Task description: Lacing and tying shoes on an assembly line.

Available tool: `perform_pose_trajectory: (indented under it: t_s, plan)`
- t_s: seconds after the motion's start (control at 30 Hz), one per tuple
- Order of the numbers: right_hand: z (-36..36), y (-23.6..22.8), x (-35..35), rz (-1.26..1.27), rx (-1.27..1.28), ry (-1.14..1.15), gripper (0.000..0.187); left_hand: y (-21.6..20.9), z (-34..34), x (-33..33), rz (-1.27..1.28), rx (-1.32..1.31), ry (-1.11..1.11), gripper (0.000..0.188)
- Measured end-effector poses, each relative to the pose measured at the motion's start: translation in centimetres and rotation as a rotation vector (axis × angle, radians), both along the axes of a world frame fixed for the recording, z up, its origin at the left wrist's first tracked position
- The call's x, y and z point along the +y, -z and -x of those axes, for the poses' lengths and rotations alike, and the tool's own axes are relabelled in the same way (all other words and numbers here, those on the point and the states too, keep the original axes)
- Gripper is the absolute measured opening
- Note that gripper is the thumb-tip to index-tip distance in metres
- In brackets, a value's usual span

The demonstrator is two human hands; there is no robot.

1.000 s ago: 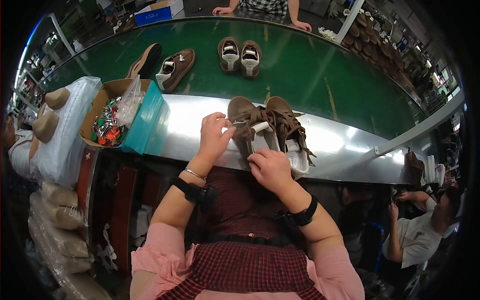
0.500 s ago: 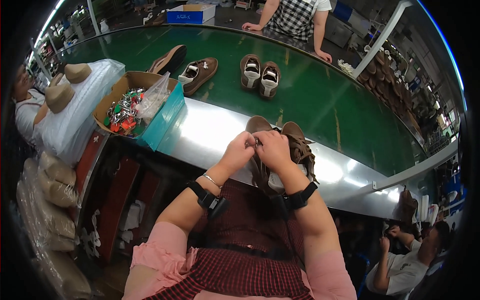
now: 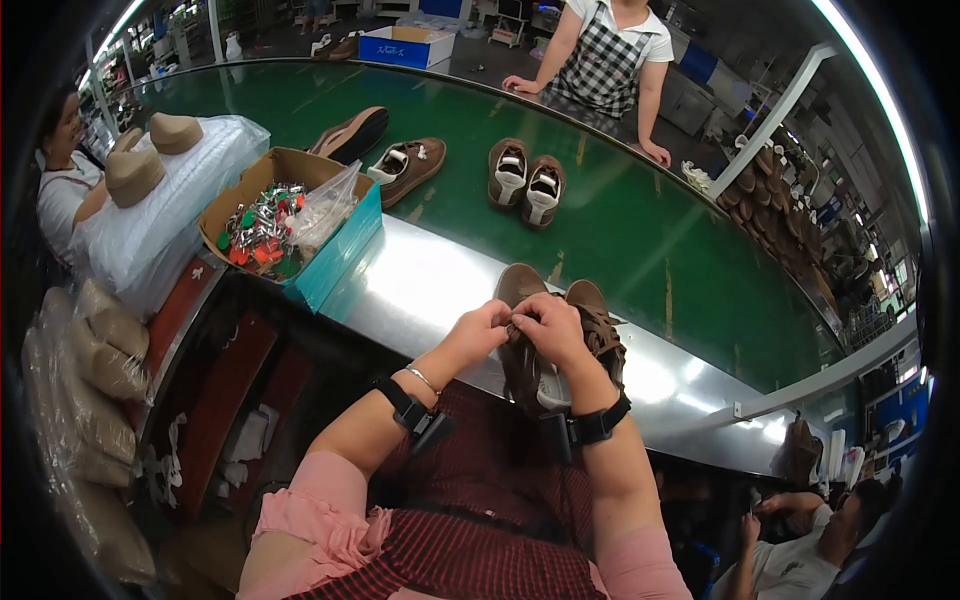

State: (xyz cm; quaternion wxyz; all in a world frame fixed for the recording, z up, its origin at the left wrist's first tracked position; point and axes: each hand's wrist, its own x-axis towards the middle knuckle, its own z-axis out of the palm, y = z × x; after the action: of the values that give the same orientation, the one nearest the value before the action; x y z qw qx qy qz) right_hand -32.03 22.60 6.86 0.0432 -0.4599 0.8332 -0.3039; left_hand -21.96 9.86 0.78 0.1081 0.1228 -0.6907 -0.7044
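Note:
A pair of brown shoes stands side by side on the steel ledge in front of me, toes pointing away. My left hand (image 3: 482, 330) and my right hand (image 3: 552, 326) meet over the front lacing of the left shoe (image 3: 522, 283). Both have thumb and fingers pinched together on what looks like its brown lace, most of which the fingers hide. The right shoe (image 3: 603, 335), beside my right hand, has its brown laces threaded, with loose ends hanging at its outer side.
Left of the shoes is a teal-sided cardboard box (image 3: 345, 250) of small metal pieces with red and green parts, plus a plastic bag. Several brown shoes lie on the green belt (image 3: 460, 235). A person in a checked apron (image 3: 598, 65) leans at its far edge. Plastic-wrapped tan forms (image 3: 100, 350) stand left.
The view has tilted, so the belt, box and shoes sit lower in the picture. My fingertips stay together over the left shoe, with only a slight shift in the fingers.

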Motion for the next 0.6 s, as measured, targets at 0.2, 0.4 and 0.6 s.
perform_pose_trajectory:
  t_s: [0.2,0.4,0.6]
  plan:
    - [-0.7,0.2,-0.2,0.083,0.052,0.000,0.014,0.1,-0.3,-0.2,0.504,0.288,-0.277,0.018]
    - [-1.5,0.3,0.1,0.066,0.117,-0.014,0.013,-0.4,-0.8,-0.1,0.749,0.407,-0.448,0.011]
    - [-1.4,0.6,-0.2,0.060,0.185,0.062,0.012,-2.2,-1.3,0.4,0.833,0.428,-0.414,0.012]
